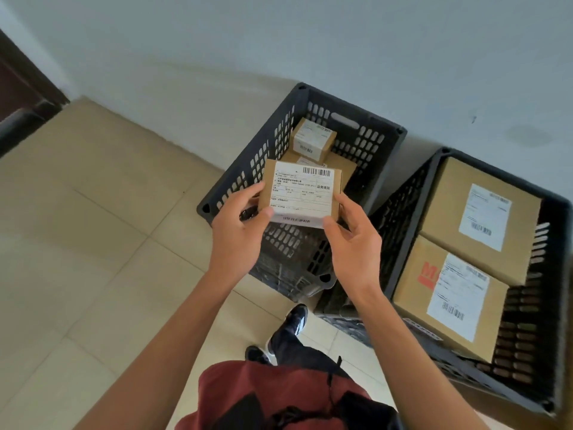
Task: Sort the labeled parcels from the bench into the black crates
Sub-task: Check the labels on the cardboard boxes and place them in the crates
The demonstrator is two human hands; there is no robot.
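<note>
A pale wall (pixel 310 41) backs a floor (pixel 93 243) of beige tiles, with a dark door frame (pixel 21 88) at the far left. Two black crates stand side by side against the wall. The right crate (pixel 555 305) holds two big cardboard boxes, each with a white label on top: the far box (pixel 449 212) lies flat, and the near box (pixel 415 293), marked with red letters, lies just beside it, touching it. The left crate (pixel 248 169) has slotted walls and holds a flat box (pixel 344 169) on its bottom with a small cube box (pixel 313 139) resting on top of it.

A person stands before the crates in a red top (pixel 248 395), dark trousers and dark shoes (pixel 294 318). Both bare arms reach forward over the left crate. Between the hands is the parcel (pixel 300 193), a small flat cardboard box with a large barcode label facing up, held above the crate's near half. The left hand (pixel 238 234) grips its left edge, thumb on top. The right hand (pixel 356 243) pinches its right near corner with thumb and fingers, the other fingers loosely spread.
</note>
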